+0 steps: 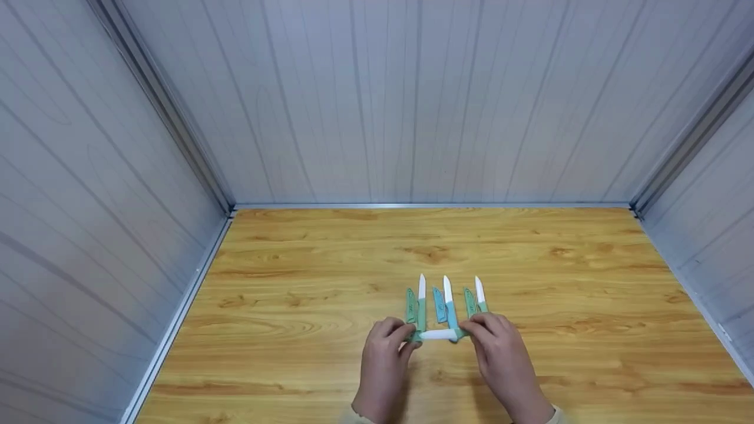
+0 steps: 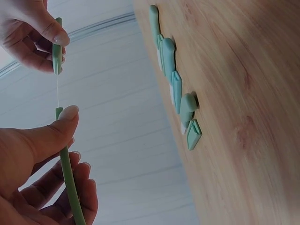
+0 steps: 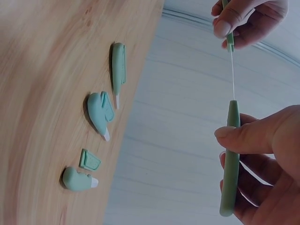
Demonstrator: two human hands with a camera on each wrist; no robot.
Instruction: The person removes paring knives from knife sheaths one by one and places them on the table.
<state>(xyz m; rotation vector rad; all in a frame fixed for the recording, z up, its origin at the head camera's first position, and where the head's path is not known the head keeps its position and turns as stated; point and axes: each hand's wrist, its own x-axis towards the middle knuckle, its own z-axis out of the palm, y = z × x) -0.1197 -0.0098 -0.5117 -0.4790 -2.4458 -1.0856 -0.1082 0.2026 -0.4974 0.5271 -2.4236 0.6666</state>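
Note:
My right hand [image 1: 500, 356] grips the green handle [image 3: 230, 173] of a small paring knife with a white blade [image 1: 439, 334]. The knife lies sideways, its blade pointing left. Between thumb and fingers, my left hand [image 1: 386, 356] pinches a green sheath [image 2: 71, 187]. The blade reaches the mouth of that sheath, with a long stretch of white bare between the hands. Both hands are held above the table in the wrist views.
Beyond the hands, a green knife [image 1: 422, 309], a blue knife [image 1: 449, 303] and another green knife [image 1: 480, 291] lie in a row on the wooden table [image 1: 294, 294], blades pointing away. To the left of each lies its sheath: green [image 1: 410, 303], blue [image 1: 439, 304], green [image 1: 469, 301]. Pale panel walls [image 1: 383, 106] enclose the table.

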